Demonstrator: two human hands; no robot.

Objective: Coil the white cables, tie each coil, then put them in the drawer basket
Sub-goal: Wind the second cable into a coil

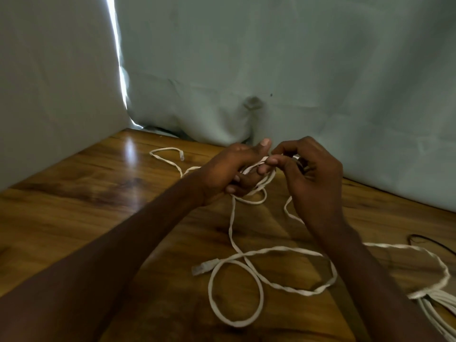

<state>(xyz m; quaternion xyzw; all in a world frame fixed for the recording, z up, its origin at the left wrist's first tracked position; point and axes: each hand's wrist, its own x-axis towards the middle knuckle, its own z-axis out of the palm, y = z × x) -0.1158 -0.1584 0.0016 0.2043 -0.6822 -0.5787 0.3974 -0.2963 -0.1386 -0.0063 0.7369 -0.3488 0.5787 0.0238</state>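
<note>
Left hand (232,169): fingers curled round loops of the flat white network cable (271,282)
Right hand (311,174): pinches the same cable
Glossy wooden table (86,206): carries the slack

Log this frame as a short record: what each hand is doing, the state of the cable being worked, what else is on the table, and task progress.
left hand: left hand grips several loops of the white cable
right hand: right hand pinches the cable beside the left thumb
cable state: partly coiled; the rest trails loose on the wooden table, plug lying free
other items: second bundle of white cables at right edge; thin black cord
backdrop: pale cloth
drawer basket: not in view
progress: coiling under way, no tie yet
</note>
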